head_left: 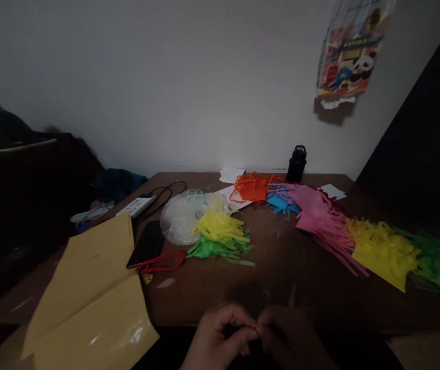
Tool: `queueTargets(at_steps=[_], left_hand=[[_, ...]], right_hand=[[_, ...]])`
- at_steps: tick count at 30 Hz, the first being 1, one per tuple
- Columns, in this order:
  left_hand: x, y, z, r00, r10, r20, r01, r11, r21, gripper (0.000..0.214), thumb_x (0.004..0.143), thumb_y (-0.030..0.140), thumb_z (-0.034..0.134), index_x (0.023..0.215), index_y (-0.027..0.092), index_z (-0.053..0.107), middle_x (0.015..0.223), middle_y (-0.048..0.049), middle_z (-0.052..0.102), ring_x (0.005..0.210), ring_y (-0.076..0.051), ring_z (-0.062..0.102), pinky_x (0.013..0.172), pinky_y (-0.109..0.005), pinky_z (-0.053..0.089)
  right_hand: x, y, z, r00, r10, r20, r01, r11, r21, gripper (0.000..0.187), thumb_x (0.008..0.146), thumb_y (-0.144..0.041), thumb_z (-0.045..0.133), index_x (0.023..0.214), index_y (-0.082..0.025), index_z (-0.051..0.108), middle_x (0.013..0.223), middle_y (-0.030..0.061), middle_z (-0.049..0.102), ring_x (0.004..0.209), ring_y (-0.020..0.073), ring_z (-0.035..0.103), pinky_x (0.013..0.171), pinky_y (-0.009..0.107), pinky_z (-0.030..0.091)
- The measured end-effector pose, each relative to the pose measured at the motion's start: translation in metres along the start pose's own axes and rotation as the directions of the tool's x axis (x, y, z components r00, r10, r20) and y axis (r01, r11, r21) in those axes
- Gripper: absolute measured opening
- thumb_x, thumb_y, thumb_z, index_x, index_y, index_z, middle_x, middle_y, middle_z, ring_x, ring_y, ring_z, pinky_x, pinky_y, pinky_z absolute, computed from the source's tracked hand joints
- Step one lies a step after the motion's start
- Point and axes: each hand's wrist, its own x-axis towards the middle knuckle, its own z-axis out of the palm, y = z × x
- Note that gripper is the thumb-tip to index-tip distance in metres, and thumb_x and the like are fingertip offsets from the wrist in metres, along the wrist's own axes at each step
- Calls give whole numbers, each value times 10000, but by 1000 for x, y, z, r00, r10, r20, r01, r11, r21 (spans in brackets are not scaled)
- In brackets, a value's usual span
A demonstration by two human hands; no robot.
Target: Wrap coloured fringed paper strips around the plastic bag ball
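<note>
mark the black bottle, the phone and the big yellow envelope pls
black bottle [296, 165]: head view, middle of its body.
phone [146, 244]: head view, centre of its dark screen.
yellow envelope [89, 293]: head view, flat middle near the fold.

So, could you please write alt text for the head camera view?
Two hands, left hand and right hand, meet fingertip to fingertip at the near edge of a dim brown table. Behind lie fringed coloured paper pieces, a phone and a yellow envelope.

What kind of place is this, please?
Probably a room at home used for paper craft: a wooden table against a wall, fringed coloured paper, a phone and a poster.
</note>
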Motion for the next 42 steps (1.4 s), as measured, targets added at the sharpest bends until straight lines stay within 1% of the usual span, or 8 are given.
queueTargets(at_steps=[5,11,18,26,29,35,39,42], left_hand=[[2,-22,0,992,-124,-27,115,967,-228,404,657,510,787,653,134,638,514,22,604,357,-48,490,390,-144,367],[-1,-25,7,970,-241,-14,225,921,-319,430,585,503,834,648,136,619,537,8,632,344,-57,489,346,-156,379],[-5,-13,8,962,-273,-24,262,941,-216,401,607,489,821,658,139,632,539,27,612,385,-51,488,400,-162,415],[-7,-9,6,986,-156,-55,160,984,77,292,705,425,742,653,148,665,534,23,587,449,-69,505,469,-167,405],[-8,-7,7,995,-71,-68,83,976,202,256,722,379,725,622,150,672,527,10,597,473,-78,516,490,-167,401],[-8,-6,5,976,-207,66,202,976,79,341,787,472,646,764,138,709,573,-22,644,489,-106,568,506,-191,446],[-9,-6,-1,999,-22,37,9,944,331,209,845,286,580,715,159,683,549,-13,645,511,-109,589,537,-178,442],[-11,-7,-3,967,238,89,-246,789,563,176,843,186,550,696,182,646,594,-13,659,551,-112,602,536,-164,435]], right_hand=[[-8,10,4,954,-265,-143,208,923,-322,232,942,-340,494,1133,-225,562,898,33,732,760,155,697,675,225,534],[-9,12,5,898,-413,-150,301,828,-473,180,954,-184,423,989,-241,591,713,-14,706,631,135,676,780,271,537],[-11,16,7,954,-275,-117,226,919,-323,99,913,-238,505,926,-266,600,720,-32,709,631,122,680,870,270,517],[-10,14,7,994,-98,-58,88,984,-153,99,887,-236,538,794,-231,572,648,-70,654,643,122,665,1083,442,344],[-11,15,7,992,-112,-49,101,976,-192,82,855,-200,544,786,-232,575,661,-58,658,686,146,668,1036,432,397],[-18,14,15,987,-28,-158,-6,978,-209,114,836,-185,515,768,-243,586,638,-40,645,576,158,639,763,339,546],[-19,15,17,989,-49,-141,25,986,-167,107,866,-218,518,783,-240,581,655,-36,655,588,143,650,646,254,544],[-19,21,18,978,-180,-105,147,952,-267,140,886,-238,520,1006,-222,592,822,3,716,708,141,687,689,239,549]])
